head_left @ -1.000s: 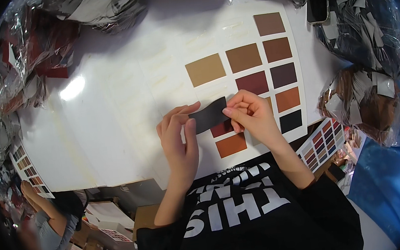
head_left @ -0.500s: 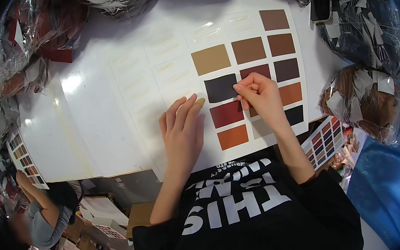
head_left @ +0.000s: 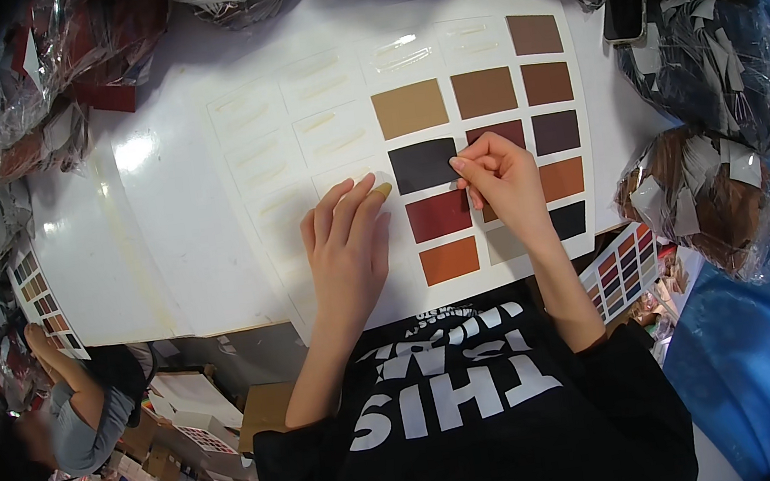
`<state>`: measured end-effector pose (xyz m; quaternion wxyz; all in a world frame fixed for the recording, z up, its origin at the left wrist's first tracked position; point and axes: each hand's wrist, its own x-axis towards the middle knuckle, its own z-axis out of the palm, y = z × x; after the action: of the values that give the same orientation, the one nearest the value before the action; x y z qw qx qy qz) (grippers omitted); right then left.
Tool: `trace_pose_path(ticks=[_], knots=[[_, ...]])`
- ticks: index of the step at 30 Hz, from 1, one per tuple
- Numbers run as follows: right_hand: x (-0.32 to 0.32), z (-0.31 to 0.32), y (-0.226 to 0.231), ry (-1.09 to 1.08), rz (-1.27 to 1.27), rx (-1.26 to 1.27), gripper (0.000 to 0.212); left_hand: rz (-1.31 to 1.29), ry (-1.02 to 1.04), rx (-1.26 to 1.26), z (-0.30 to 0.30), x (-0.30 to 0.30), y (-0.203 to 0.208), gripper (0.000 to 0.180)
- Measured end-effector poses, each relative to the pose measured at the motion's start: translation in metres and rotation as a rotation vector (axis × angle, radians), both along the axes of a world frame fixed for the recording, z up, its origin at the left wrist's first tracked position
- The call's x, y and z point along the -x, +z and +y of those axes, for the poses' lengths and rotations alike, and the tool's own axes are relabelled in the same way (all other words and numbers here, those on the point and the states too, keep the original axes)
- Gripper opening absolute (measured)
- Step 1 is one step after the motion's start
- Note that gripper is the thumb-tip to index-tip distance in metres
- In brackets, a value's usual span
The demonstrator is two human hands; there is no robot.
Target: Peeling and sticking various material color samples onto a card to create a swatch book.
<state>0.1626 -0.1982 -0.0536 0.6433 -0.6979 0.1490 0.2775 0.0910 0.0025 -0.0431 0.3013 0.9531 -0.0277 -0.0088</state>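
A white sample card lies on the table in front of me, with rectangular colour swatches in rows on its right part. My right hand is closed, thumb and forefinger pinching the right edge of a dark, nearly black swatch. That swatch lies over the card below a tan swatch and above a dark red one. My left hand rests low over the card to the left, fingers stretched out and holding nothing. A yellowish cover sits on one of its fingertips.
Pale glue-like strips mark the bare frames on the card's left part. Clear bags of swatches line the right side, with others at the back and left. A phone lies at the back right. Far left, another person's arm reaches to a swatch card.
The dark swatch has shifted slightly to the left relative to the card, with my right hand still at its edge. My left hand has moved a little up and left.
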Motion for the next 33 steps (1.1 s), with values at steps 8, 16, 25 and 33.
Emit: trace_pose_path(ticks=[8, 16, 25, 33], knots=[[0.000, 0.001, 0.000, -0.011, 0.011, 0.022, 0.011, -0.014, -0.135, -0.030, -0.006, -0.010, -0.001, 0.032], [0.002, 0.003, 0.001, -0.005, -0.004, 0.064, 0.010, -0.020, -0.211, -0.158, -0.009, -0.008, -0.007, 0.034], [0.001, 0.008, 0.010, 0.089, -0.183, 0.382, 0.018, -0.061, -0.208, -0.194, -0.027, -0.020, -0.005, 0.043], [0.013, -0.011, -0.009, -0.100, -0.255, 0.123, 0.021, -0.130, -0.288, -0.112, -0.047, -0.077, -0.033, 0.061]])
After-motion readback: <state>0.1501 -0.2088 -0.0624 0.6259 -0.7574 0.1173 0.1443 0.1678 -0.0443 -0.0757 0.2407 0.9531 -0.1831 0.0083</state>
